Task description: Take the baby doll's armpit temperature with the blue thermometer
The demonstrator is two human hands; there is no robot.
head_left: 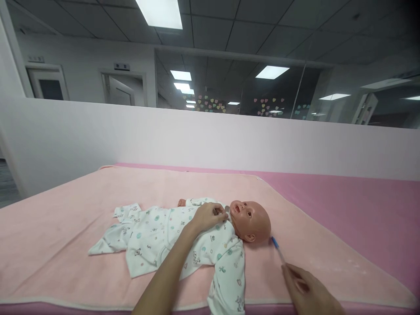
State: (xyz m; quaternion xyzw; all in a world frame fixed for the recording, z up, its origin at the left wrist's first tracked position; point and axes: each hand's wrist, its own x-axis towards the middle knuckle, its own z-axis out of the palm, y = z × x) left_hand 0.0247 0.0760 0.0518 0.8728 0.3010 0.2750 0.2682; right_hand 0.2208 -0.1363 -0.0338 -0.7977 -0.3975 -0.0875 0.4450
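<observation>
While the doll [210,240] is laid face-up on the peach blanket [65,227], long axis crosswise, head rightmost, the left hand [208,216] is rested on its chest — seemingly for steadying; any grip cannot be told. By the right hand [308,288] a slim stick [278,251] is pinched, presumably to free its blue tip, angled forward-left beside the head.

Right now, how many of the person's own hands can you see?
2. The left hand is at the chest of the clothed doll; the right hand holds a blue-tipped stick near the doll's head. Neither is fully hidden.
</observation>
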